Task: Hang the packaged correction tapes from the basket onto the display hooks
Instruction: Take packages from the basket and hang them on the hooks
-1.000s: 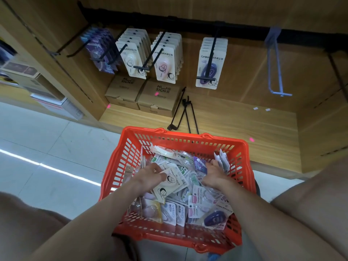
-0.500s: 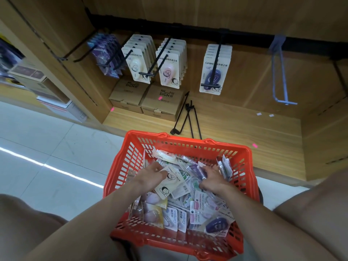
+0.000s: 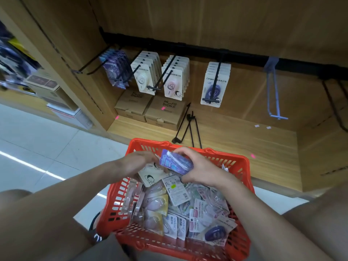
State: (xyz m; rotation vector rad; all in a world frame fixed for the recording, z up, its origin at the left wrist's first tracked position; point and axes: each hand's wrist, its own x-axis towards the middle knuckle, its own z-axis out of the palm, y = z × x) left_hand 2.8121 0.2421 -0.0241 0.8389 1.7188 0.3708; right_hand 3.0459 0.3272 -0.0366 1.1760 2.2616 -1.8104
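Four loaded display hooks (image 3: 165, 74) jut toward me from the black rail (image 3: 244, 55) at the back of the wooden shelf (image 3: 235, 144), and the purple row (image 3: 114, 69) hangs farthest left. So the target lies up, ahead and to the left of both my hands. Below them sits the red basket (image 3: 243, 166), full of loose packaged correction tapes (image 3: 175, 193). My left hand (image 3: 138, 162) is over the basket's far left corner, fingers curled on a cream card pack (image 3: 149, 177) that tilts down toward me. My right hand (image 3: 199, 167) grips a purple pack (image 3: 176, 162) just above the far rim, thumb on top, fingers underneath. Its long axis runs roughly left to right, slanting down toward the right, with the flat header end pointing left toward my other hand. I judge that end must turn to face the hook tip. My left hand is nearer the purple row, though the right one carries the matching pack.
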